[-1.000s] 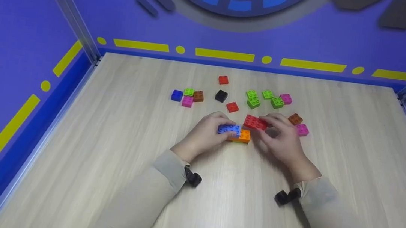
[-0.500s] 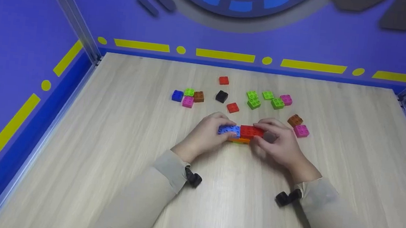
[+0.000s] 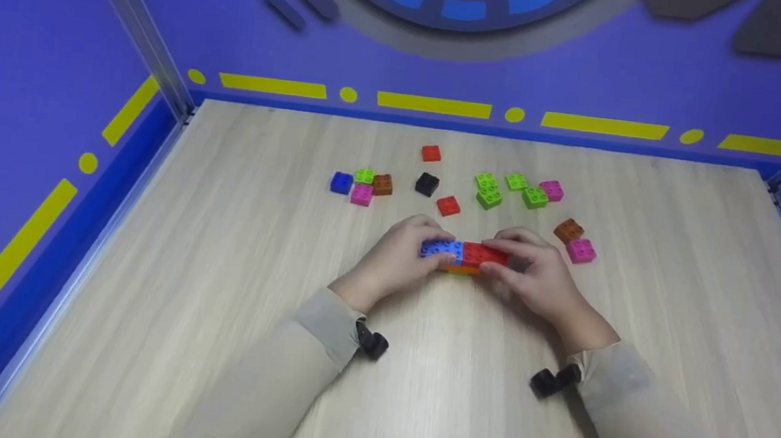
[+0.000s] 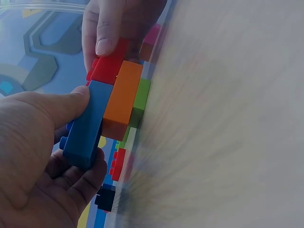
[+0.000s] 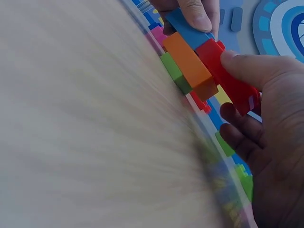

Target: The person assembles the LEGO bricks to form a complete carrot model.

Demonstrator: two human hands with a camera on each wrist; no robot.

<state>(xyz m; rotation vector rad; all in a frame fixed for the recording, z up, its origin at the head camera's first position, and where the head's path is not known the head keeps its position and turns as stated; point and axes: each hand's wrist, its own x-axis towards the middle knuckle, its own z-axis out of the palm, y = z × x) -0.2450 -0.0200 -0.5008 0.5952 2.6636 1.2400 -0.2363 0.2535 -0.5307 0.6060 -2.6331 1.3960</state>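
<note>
My left hand [image 3: 397, 256] pinches a long blue toy brick [image 4: 89, 126] between thumb and fingers. On the other side, my right hand [image 3: 537, 269] pinches a long red brick [image 5: 227, 76] the same way. Blue and red lie end to end, both on top of an orange brick [image 4: 122, 99] that spans the seam between them. Beneath the orange one sits a green brick [image 5: 175, 72], lowest in the stack and close over the table. The outer ends of the blue and red bricks overhang the orange brick to either side.
Beyond my hands lie loose small bricks: a black one [image 3: 427, 184], a red one [image 3: 448, 205], and several green ones [image 3: 488, 197]. A blue brick [image 3: 341, 183] is in the left cluster, a pink brick [image 3: 581, 251] at the right. Purple-blue walls [image 3: 421, 70] enclose the table [image 3: 458, 400].
My right hand has brought the red brick down and left onto the orange brick, against the blue brick's end. The left hand has stayed in place, still gripping the blue brick.
</note>
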